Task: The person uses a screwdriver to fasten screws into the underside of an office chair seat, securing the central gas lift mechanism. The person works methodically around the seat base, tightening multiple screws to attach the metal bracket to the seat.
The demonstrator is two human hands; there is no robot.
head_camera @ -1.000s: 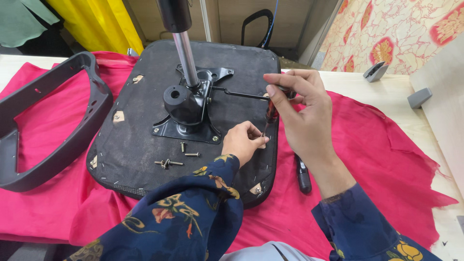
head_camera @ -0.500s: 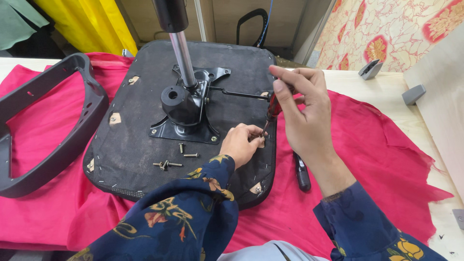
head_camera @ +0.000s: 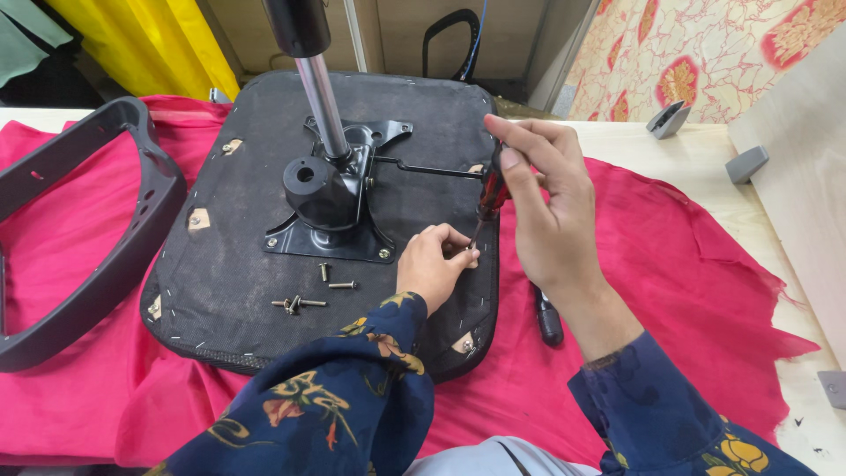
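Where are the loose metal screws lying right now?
In the head view, the loose metal screws lie on the black upturned seat base, just below the black metal mounting plate and left of the left hand.

Two hands (head_camera: 493, 229), four loose screws (head_camera: 308, 291)

A pale wooden table (head_camera: 696, 167) carries everything. A red cloth (head_camera: 670, 264) is spread over most of it and serves as the landmark. On the cloth's middle lies an upturned black seat base (head_camera: 229, 256). On the cloth's left part lies a dark grey curved chair frame (head_camera: 115, 256). A black tool handle (head_camera: 548, 317) lies on the cloth just right of the seat base. Beyond the cloth's far right edge, 2 small grey plastic pieces (head_camera: 668, 118) (head_camera: 747, 163) rest on bare wood. A pale board (head_camera: 797, 203) stands right of the cloth.
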